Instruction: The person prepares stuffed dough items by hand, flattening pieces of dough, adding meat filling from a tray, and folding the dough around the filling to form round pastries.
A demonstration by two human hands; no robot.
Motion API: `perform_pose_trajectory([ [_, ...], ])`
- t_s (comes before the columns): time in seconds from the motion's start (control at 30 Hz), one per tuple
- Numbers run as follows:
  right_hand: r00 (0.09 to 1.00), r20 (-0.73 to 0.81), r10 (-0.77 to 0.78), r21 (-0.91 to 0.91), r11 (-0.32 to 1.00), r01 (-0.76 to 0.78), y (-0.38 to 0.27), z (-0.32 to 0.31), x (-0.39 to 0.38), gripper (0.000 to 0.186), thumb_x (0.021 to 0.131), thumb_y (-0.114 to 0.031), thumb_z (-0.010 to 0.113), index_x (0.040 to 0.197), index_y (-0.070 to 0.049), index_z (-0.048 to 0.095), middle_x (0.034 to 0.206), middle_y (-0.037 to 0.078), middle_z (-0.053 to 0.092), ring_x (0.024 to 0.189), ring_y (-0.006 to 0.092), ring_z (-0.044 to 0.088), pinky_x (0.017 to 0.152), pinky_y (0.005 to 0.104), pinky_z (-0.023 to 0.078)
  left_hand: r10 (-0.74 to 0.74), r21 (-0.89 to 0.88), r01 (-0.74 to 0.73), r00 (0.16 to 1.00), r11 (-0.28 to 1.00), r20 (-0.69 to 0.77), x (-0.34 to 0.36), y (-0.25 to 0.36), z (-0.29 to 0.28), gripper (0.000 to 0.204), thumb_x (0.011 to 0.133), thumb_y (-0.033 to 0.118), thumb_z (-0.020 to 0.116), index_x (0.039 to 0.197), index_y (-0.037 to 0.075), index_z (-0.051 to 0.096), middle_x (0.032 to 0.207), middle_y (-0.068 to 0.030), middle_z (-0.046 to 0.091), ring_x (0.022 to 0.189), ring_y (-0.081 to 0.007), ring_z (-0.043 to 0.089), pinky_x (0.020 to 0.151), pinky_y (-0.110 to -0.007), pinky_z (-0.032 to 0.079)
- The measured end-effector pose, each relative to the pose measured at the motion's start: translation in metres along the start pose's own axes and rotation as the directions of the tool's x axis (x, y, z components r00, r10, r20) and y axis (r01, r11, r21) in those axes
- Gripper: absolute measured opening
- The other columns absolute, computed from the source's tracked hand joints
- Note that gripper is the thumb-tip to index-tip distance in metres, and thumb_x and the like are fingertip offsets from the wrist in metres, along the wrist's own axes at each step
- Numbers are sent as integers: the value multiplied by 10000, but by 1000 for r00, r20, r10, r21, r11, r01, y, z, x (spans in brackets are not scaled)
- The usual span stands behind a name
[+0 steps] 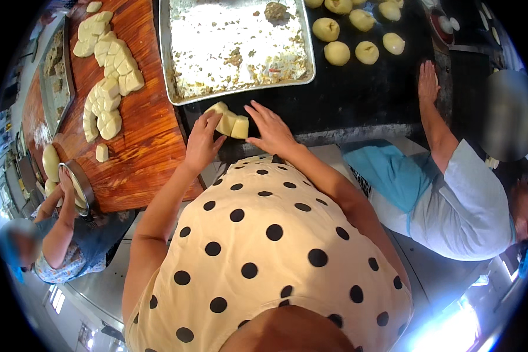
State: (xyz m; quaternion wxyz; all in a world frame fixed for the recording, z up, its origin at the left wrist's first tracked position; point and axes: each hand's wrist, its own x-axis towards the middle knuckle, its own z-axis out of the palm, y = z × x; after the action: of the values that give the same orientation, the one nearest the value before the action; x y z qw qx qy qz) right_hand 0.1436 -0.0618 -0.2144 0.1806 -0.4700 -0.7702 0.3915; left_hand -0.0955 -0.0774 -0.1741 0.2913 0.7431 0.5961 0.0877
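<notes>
Several joined pale yellow dough pieces (232, 123) lie at the near edge of the black work surface, just below a metal tray. My left hand (204, 141) holds their left end, with fingers over the top and thumb on the near side. On the other side, my right hand (271, 130) is open, its fingers stretched forward and spread. The right thumb reaches toward the right end of the dough; whether it touches cannot be made out.
The metal tray (169, 76) holds crumbly filling and one brown ball (276, 11). Round dough balls (337, 53) sit beyond to the right. Cut dough (102, 105) lies on the wooden table (152, 135). Co-workers' hands show at a round metal container (81, 182) on the left and at the right edge (428, 85).
</notes>
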Motion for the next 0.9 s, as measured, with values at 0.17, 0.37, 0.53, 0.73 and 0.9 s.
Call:
perform_pose_trajectory([
  [0.17, 991, -37, -132, -170, 978, 124, -8, 55, 11, 772, 729, -198, 803, 1375, 11, 435, 1388, 194, 489, 1309, 356, 442, 1091, 440, 362, 228, 213, -260, 960, 942, 165, 8, -2, 0, 886, 691, 95, 825, 1468, 131, 401, 1542, -173, 312, 1435, -375, 299, 1204, -503, 220],
  [0.37, 997, -26, 70, -123, 990, -72, -13, 49, 11, 641, 654, -187, 805, 1212, -34, 528, 1184, 161, 552, 1092, 345, 520, 956, 433, 446, 293, 298, -325, 945, 898, 147, 25, -21, 15, 678, 718, 174, 796, 1342, 121, 536, 1428, -116, 487, 1409, -329, 357, 1192, -516, 208],
  [0.53, 908, 65, 415, 106, 901, -420, -12, 5, -9, 602, 685, -335, 820, 1173, -59, 601, 1111, 162, 665, 1037, 345, 647, 891, 419, 514, 246, 322, -284, 957, 903, 154, 20, -13, 12, 662, 758, 163, 788, 1359, 116, 516, 1474, -153, 423, 1422, -355, 337, 1193, -534, 204],
  [0.73, 719, -164, 676, -109, 712, -694, 41, -87, -52, 555, 759, -499, 721, 1057, -44, 607, 1028, 184, 689, 969, 355, 675, 832, 449, 533, 351, 82, -351, 936, 933, 18, 15, 6, 13, 516, 833, 153, 747, 1303, 73, 550, 1454, -186, 448, 1341, -399, 430, 1105, -502, 357],
  [0.9, 640, -304, 705, -339, 548, -765, 97, -111, -48, 599, 915, -542, 559, 1141, 9, 622, 1181, 230, 638, 1148, 382, 602, 946, 467, 496, 304, -169, -284, 947, 944, 104, 17, 41, 20, 357, 899, 166, 697, 1221, 37, 613, 1343, -187, 558, 1203, -397, 556, 988, -437, 473],
])
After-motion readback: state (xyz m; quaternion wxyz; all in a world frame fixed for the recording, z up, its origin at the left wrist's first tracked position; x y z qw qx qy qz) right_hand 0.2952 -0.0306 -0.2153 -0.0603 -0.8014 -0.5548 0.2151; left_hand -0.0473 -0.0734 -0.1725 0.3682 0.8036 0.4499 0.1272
